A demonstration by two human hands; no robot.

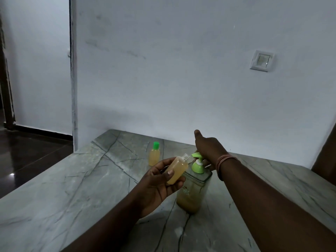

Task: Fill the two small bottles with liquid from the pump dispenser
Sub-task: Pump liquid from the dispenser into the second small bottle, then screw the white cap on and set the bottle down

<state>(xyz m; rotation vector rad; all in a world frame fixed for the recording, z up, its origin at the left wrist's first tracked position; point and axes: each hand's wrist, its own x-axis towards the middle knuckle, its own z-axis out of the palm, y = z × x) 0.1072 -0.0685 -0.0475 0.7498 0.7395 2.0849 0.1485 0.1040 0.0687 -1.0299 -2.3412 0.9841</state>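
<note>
The left hand (160, 180) grips the open small bottle (177, 170) by its light, slippery, squeezable middle, neck at the pump dispenser (194, 180) spout; the right hand (209, 148) presses the pump, fingers hidden.

pale wall (163, 70) with a switch (262, 60), veined marble table (63, 188), dark floor (27, 160).

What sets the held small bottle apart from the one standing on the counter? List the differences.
The held bottle has no cap, its threaded neck bare; the standing bottle wears a green cap. The held bottle is tilted in the left hand toward the pump dispenser; the standing bottle is upright on the counter, untouched. Both hold yellowish liquid.
</note>
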